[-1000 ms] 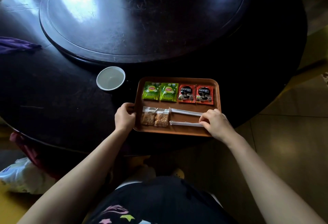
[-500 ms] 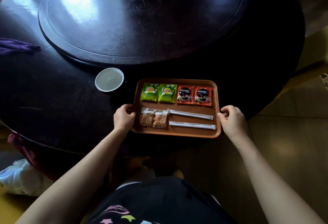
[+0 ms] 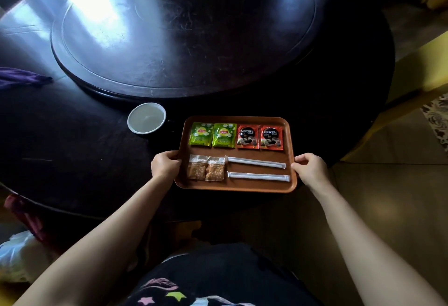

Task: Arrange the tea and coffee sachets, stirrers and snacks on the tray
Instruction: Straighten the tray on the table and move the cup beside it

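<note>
Both hands were clamped on the brown tray (image 3: 236, 185) at the near edge of the dark round table (image 3: 72, 160): left hand (image 3: 164, 166) curled around its left rim, right hand (image 3: 310, 168) around the right rim. Near row on it was two snack packets (image 3: 206, 171) on the left with two wrapped stirrers (image 3: 258, 176) beside them. Far row had two green tea sachets (image 3: 212, 134), then two red coffee sachets (image 3: 259, 136). A white cup (image 3: 146, 121) sat just past the tray's far-left corner.
</note>
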The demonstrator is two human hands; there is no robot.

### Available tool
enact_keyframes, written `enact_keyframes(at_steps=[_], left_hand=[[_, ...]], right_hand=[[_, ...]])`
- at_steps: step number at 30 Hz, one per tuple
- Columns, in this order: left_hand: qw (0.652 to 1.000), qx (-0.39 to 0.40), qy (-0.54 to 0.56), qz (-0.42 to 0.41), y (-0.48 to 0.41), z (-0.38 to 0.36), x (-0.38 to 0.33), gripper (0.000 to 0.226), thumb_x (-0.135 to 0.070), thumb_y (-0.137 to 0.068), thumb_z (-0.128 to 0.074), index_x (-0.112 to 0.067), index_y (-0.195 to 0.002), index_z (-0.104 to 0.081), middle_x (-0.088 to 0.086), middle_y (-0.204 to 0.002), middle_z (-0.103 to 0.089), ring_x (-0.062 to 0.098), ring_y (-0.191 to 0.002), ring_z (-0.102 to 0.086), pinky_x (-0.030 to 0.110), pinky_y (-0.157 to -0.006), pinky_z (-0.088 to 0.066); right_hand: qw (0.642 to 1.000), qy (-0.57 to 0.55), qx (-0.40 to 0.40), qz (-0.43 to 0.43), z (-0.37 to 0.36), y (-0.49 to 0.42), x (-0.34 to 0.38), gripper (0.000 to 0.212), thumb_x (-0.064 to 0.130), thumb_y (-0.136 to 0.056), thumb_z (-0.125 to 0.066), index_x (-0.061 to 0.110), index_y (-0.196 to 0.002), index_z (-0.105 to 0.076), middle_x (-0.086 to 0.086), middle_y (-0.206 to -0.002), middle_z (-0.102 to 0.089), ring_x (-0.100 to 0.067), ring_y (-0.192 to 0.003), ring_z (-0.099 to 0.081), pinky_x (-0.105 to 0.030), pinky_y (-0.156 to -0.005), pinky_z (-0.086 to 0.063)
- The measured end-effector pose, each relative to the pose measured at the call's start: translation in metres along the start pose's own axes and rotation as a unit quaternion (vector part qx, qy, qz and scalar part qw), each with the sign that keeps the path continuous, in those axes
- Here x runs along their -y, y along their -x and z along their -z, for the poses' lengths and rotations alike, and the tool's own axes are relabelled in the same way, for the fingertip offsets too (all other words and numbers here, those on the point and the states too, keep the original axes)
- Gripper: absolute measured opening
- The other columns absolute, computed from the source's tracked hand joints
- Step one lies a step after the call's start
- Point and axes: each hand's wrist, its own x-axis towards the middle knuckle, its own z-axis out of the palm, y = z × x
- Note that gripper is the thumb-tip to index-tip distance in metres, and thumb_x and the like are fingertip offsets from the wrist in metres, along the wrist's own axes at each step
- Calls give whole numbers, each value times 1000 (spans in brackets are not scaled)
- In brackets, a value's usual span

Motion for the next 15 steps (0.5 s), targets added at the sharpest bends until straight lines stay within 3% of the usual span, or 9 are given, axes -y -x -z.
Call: enact_keyframes(at_steps=[3, 8, 15], left_hand=[[999, 14, 31, -5, 4, -1, 3, 35, -1, -77, -61, -10, -109, -68, 9, -108, -72, 21, -100, -65, 37, -93, -51], [994, 39, 103, -6, 9, -5, -4, 33, 3, -78, -60, -9, -108, -69, 10, -101, -72, 20, -87, -66, 38, -88, -54], [979, 61, 190, -38, 8, 5, -36, 34, 8, -79, -58, -3, -109, -67, 4, -81, -68, 14, -71, -62, 29, -79, -53]], right_hand=[[999, -33, 3, -4, 8, 7, -9, 12, 13, -81, -63, 12, -93, -60, -11, -94, -67, -26, -83, -66, -41, -72, -58], [998, -68, 1, 13, 28, 14, -12, 12, 9, -83, -62, 8, -94, -60, -8, -91, -63, -22, -81, -63, -26, -55, -49], [993, -99, -9, 58, 59, 11, 10, 14, 8, -82, -62, 20, -79, -57, 1, -79, -60, -20, -78, -63, -36, -67, -54]])
